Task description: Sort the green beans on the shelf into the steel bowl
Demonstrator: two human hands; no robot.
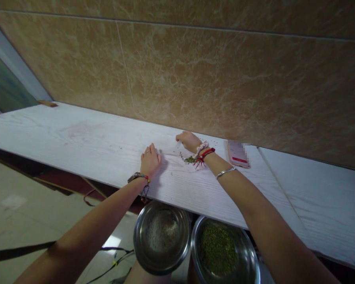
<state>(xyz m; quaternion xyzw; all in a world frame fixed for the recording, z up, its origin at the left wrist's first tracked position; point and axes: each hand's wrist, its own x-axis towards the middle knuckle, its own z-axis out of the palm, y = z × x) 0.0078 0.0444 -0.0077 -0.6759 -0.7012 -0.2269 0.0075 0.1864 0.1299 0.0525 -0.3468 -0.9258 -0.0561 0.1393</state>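
Observation:
My left hand point(150, 161) rests on the white wooden bench top point(112, 142), palm down with its fingers lying on the surface; I see nothing held in it. Farther back and to the right, my right hand point(189, 141) is curled with its fingers bent together toward the left. Whatever may be between those fingertips is hidden. A small heap of green beans point(190, 159) lies just below my right wrist, and a few single beans are scattered around it. A phone point(238, 154) in a pink case lies to the right of that wrist.
Below the bench's front edge are two steel bowls: the left bowl point(139, 256) shows a bare shiny bottom, the right bowl point(254, 260) holds many green beans. A brown tiled wall point(195, 79) rises behind. A dark strap point(20, 250) crosses at lower left.

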